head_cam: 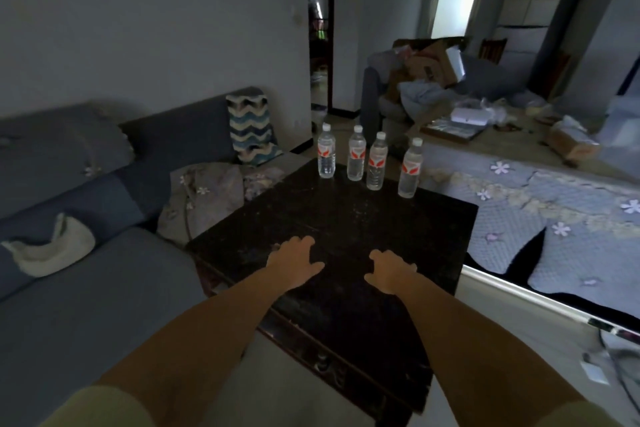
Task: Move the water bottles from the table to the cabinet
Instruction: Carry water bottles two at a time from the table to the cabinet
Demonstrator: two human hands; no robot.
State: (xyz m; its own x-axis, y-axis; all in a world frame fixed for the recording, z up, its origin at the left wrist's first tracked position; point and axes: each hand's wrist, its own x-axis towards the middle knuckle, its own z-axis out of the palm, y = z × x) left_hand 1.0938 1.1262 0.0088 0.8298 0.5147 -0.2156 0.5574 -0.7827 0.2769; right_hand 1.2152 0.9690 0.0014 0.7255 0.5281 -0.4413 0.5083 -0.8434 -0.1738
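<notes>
Several clear water bottles with white caps and red-and-white labels stand upright in a row along the far edge of a dark wooden table [346, 225]: the leftmost bottle [326, 156], then a second bottle [356, 158], a third bottle [376, 165] and the rightmost bottle [409, 168]. My left hand [294, 258] and my right hand [389, 270] hover over the table's near middle, palms down, fingers spread, holding nothing. Both hands are well short of the bottles. No cabinet is clearly in view.
A blue-grey sofa [86, 218] with cushions runs along the left. A bed with a floral quilt [554, 218] lies to the right, close to the table. Behind the bottles an armchair piled with cardboard boxes [426, 69] stands beside a dark doorway [320, 28].
</notes>
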